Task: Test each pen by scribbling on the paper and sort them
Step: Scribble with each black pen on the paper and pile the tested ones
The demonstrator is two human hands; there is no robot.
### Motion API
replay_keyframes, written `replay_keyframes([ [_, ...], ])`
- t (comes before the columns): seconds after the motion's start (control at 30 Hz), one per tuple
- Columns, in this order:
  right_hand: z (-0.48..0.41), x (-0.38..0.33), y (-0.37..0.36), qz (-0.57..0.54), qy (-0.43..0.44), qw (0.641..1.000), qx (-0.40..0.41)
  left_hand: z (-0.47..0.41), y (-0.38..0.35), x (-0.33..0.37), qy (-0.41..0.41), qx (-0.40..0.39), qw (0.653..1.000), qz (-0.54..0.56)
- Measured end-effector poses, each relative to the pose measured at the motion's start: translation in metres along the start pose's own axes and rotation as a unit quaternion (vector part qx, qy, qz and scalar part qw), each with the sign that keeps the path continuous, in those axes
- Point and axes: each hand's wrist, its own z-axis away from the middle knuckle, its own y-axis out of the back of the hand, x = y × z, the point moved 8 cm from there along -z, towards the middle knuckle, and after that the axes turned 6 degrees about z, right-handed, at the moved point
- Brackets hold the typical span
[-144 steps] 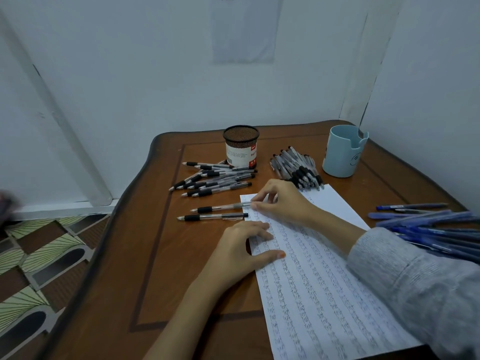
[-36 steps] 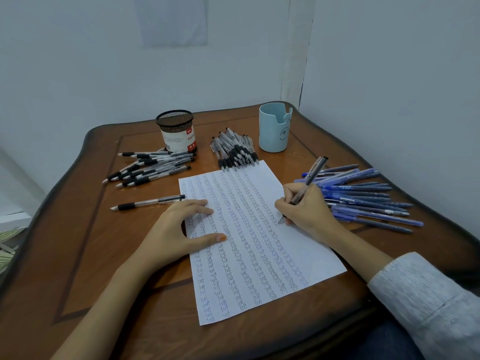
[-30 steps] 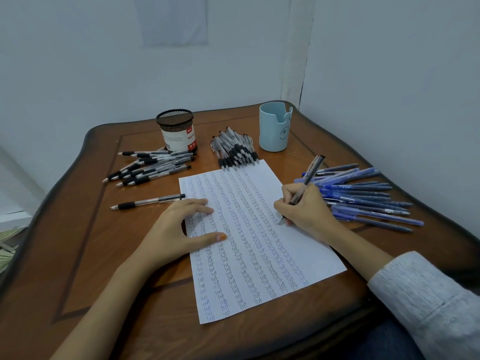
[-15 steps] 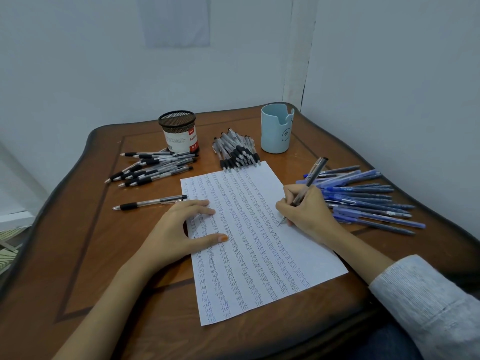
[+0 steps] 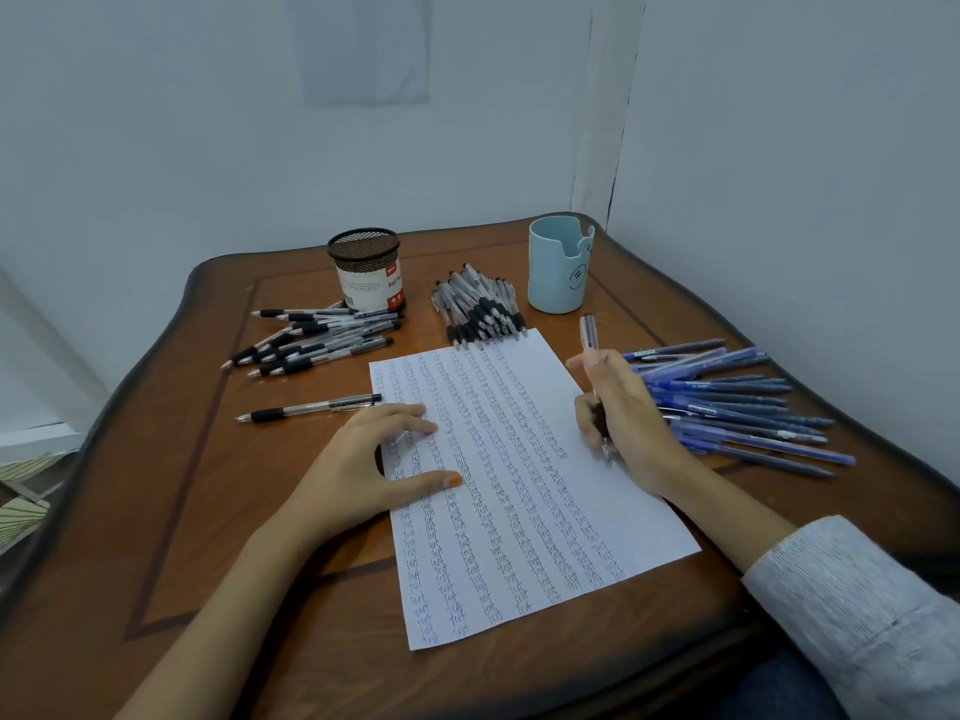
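A white sheet of paper [image 5: 524,491] covered in rows of small handwriting lies in the middle of the wooden table [image 5: 197,511]. My right hand [image 5: 621,423] grips a clear pen with a black grip [image 5: 589,337], nearly upright, its tip by the sheet's right edge. My left hand [image 5: 363,459] rests flat on the sheet's left edge. One black-grip pen [image 5: 306,407] lies alone left of the paper. A pile of black-grip pens [image 5: 317,340] lies at the back left, and a bundle of them [image 5: 480,311] lies behind the paper. Blue pens [image 5: 737,407] lie heaped at the right.
A black mesh pen cup [image 5: 366,270] with a white and red label stands at the back left. A light blue cup [image 5: 558,265] stands at the back right. Walls close in behind and to the right. Patterned floor shows at far left.
My right hand has turned the pen from a slanted writing hold to nearly upright, and its tip has moved down along the sheet's right edge. My left hand stays on the paper.
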Motion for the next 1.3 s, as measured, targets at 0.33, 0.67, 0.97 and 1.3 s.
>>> replay_keyframes([
  [0.33,0.003,-0.005,-0.004,0.000,0.005,1.000,-0.019,0.000,0.000,0.000,-0.004,-0.002,1.000,0.001],
  [0.67,0.001,-0.002,-0.004,0.019,-0.017,1.000,-0.007,-0.001,0.000,-0.003,0.002,0.003,1.000,0.011],
  [0.97,-0.032,-0.028,-0.009,0.144,-0.028,0.989,-0.021,-0.002,0.001,-0.006,0.006,0.007,1.000,0.030],
  [1.3,-0.116,-0.074,-0.017,0.242,0.044,0.967,0.067,-0.001,0.001,-0.006,-0.002,0.014,0.999,0.043],
])
